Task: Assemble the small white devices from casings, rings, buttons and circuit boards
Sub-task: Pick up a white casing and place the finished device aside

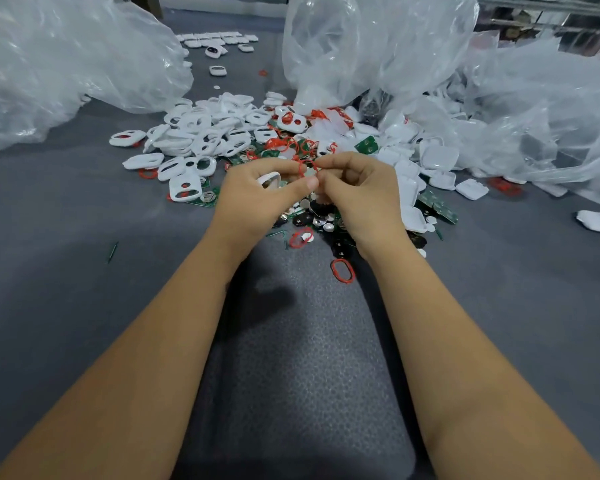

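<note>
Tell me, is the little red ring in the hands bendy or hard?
Probably bendy: the red ring looks thin and bows out of shape between the left hand and right hand. Likely very light, since fingertips alone hold it. It may tangle; others lie knotted in the red ring pile.

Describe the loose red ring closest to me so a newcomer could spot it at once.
Start at the dark textured mat between the forearms. Near its far right edge, beside the right wrist, lies a red oval ring. Unlike the other ring farther on, it encloses no white disc and lies alone.
</note>
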Demonstrator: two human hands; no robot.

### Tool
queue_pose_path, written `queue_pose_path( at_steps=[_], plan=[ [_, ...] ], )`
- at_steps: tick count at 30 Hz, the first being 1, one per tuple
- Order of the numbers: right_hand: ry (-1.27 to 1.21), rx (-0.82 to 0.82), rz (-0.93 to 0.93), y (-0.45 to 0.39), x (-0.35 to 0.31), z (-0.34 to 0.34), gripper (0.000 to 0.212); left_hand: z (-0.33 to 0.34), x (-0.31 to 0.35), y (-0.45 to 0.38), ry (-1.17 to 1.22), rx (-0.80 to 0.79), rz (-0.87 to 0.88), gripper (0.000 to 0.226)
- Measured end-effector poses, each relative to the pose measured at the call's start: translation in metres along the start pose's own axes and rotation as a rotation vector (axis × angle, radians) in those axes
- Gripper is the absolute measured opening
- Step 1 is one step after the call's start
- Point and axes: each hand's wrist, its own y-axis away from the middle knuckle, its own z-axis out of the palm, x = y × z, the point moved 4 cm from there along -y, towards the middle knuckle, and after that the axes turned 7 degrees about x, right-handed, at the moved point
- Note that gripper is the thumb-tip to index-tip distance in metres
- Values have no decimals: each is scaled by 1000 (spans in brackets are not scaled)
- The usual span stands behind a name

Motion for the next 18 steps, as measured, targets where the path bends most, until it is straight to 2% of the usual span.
queue_pose_path(
  at_steps=[4,10,14,18],
  plan=[
    [-19,-53,-17,2,-2,4,26,0,1,-1,-29,36,49,12],
    [104,-165,-127,6,-8,11,41,-3,1,-2,33,59,1,10],
    [179,-132,-110,7,-7,11,39,-3,1,-2,76,26,-17,9],
    [141,-130,-88,7,-7,11,35,-8,-2,-2,154,-18,-46,11]
  ],
)
